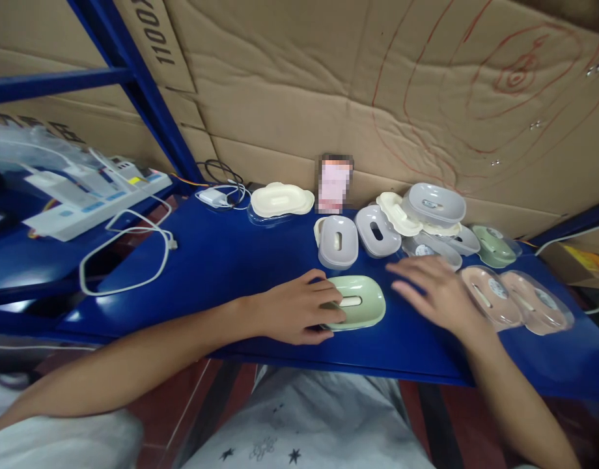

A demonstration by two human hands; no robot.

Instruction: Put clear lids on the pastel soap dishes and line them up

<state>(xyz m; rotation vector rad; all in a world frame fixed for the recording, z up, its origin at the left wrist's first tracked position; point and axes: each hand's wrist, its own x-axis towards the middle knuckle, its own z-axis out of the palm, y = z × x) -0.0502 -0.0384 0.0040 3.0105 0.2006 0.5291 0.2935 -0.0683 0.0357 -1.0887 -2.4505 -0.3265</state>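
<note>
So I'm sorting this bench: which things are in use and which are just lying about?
In use:
left hand on green dish
right hand by pink dishes
grey dishes

Lying about:
power strip
white cable
charger

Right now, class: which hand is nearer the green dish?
Left. The left hand rests on the green dish; the right hand hovers apart, to its right.

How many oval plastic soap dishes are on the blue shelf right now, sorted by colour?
Green oval plastic soap dishes: 2, one under the left hand, one at the far right.
Grey dishes: 5, e.g..
Cream dishes: 2, e.g..
Pink dishes: 2, e.g., beside the right hand.
Total: 11, though the overlapping pile makes the grey and cream counts approximate.
</note>
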